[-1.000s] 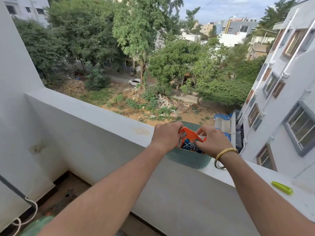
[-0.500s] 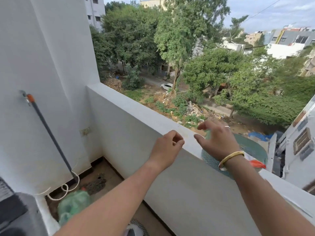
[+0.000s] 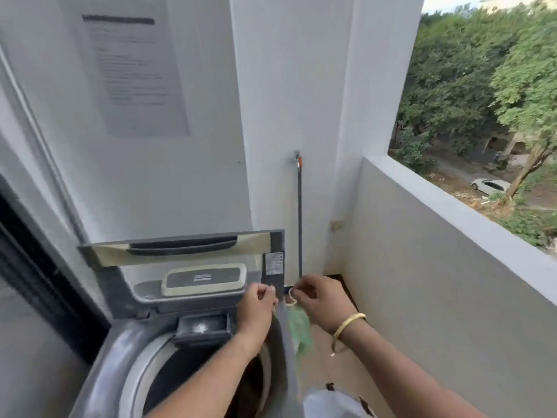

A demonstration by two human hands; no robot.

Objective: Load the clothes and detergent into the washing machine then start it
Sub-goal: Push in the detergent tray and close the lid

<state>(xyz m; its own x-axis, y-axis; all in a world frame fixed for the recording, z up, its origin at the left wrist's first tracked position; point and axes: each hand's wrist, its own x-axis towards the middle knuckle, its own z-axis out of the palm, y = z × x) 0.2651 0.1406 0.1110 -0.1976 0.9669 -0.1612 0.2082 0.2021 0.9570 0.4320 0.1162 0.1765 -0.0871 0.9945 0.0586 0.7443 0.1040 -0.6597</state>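
Forearms enter from the lower edge and reach forward over the right rim of the grey top-loading washing machine (image 3: pixel 99 378). The dark round drum opening (image 3: pixel 193 372) is uncovered; its contents are too dark to identify, and no clothes can be made out. The left hand (image 3: pixel 256 306) has the fingers curled together in a pinch — whether anything is held between them cannot be told. The right hand (image 3: pixel 324 300), with a gold metal bangle (image 3: pixel 349 324) on the wrist, is also pinched shut, just beside the left hand; any item in it is too blurred to confirm. Below and between the hands, a pale green crumpled bag (image 3: pixel 300 327) shows beside the machine, position unclear due to motion blur. Behind the hands, the grey hinged lid (image 3: pixel 180 247) stands raised against the white wall (image 3: pixel 289 86). A black hose (image 3: pixel 300 221) runs down that wall from a small tap. A printed paper notice (image 3: pixel 132 73) hangs higher up. The white balcony parapet (image 3: pixel 452 224) extends right — trees and a white car (image 3: pixel 489 186) lie beyond.
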